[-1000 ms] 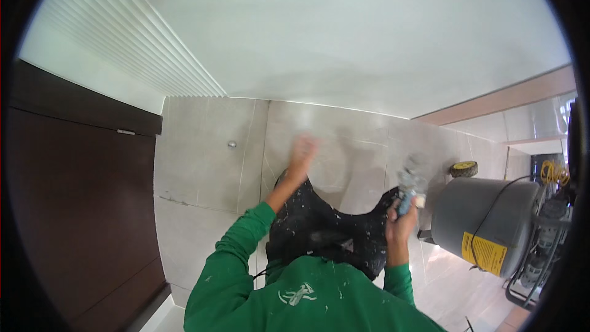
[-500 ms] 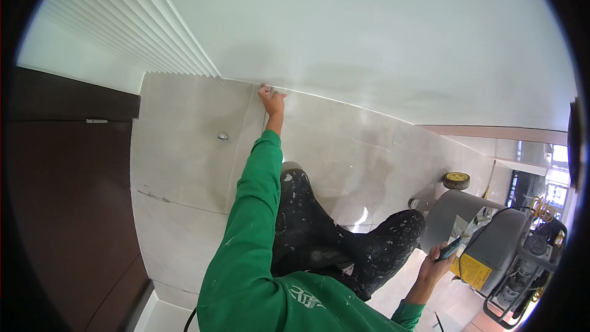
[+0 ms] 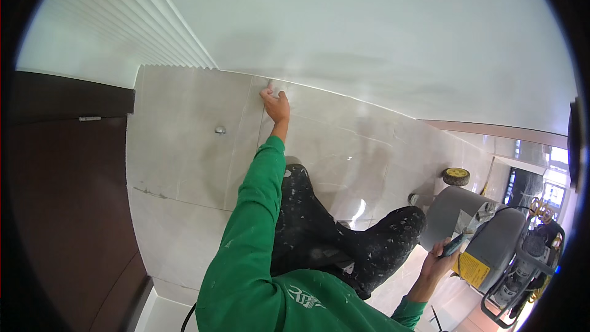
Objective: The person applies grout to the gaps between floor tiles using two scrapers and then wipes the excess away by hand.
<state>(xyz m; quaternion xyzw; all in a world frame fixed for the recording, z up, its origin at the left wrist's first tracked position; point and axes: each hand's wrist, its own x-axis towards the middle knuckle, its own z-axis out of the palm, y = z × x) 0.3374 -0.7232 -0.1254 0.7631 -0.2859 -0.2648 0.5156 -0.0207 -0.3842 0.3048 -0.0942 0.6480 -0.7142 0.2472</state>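
Low at the foot of the white wall (image 3: 381, 31), my left hand (image 3: 276, 104) reaches out with one finger stretched to the line where wall and floor meet. The thumb stands apart from it, the other fingers look curled, and I see nothing held. On my right side, my right hand (image 3: 437, 262) grips a putty knife (image 3: 455, 245) by its dark blue-green handle. Its wide, pale-smeared blade points up and away, in front of a grey tank. A pale tiled floor (image 3: 184, 166) lies under both hands.
A compressor-like machine with a grey tank (image 3: 445, 215), metal frame and coiled yellow hose stands at right, near a yellow-hubbed wheel (image 3: 456, 176). A small metal doorstop-like knob (image 3: 220, 130) sits on the floor. At left are a dark brown door (image 3: 67, 197) and a fluted white panel (image 3: 166, 31).
My left hand has turned slightly and drawn back a little from the wall, with one finger now stretched toward the wall's foot. The right hand still holds the putty knife, nearly unmoved.
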